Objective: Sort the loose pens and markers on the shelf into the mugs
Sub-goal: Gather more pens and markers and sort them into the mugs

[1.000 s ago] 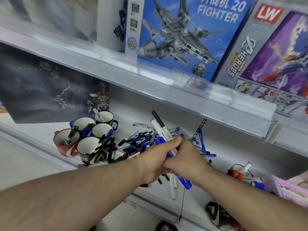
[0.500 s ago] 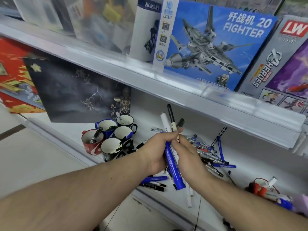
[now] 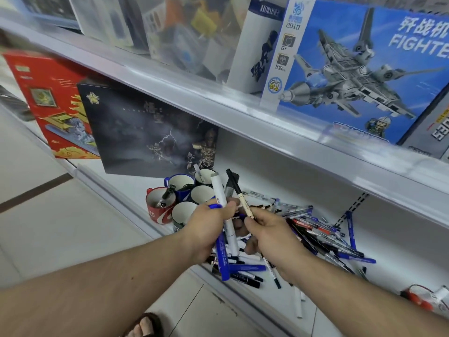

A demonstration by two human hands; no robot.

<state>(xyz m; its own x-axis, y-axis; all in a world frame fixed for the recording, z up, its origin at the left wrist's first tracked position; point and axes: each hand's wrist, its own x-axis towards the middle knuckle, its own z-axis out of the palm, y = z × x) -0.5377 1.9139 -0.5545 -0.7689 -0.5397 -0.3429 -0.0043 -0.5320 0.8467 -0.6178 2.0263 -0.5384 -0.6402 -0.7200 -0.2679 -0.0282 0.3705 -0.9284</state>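
Far left on the lower shelf (image 3: 279, 181): cluster of mugs (image 3: 181, 183), one red mug (image 3: 155, 212) with a dark pen inside, a blue one, a few white-lined dark ones just beside it. Most look nearly empty, openings up and wide.

Left hand (image 3: 206, 229), just right of the mugs, is clenched round a blue marker (image 3: 222, 254) and a white marker (image 3: 220, 190), both standing roughly upright through the fist. Right hand (image 3: 272, 237) sits close beside it, nearly touching, pinching a slim cream pen (image 3: 244, 203) with a black cap near its lower end.

Right of and under the hands: loose pile of pens (image 3: 315, 229), blue, black, red, criss-crossed on the shelf, some hanging over the near edge.

Handling, as a guess: all light, rigid plastic barrels, smooth and a bit slippery, round so they roll. Bundles fan out if held loosely. Best hold is mid-barrel, a pinch for thin pens and a full wrap for fat markers. Caps could pop off, so avoid pulling by the cap. Mugs look ceramic and could tip if a bundle is dropped in hard.
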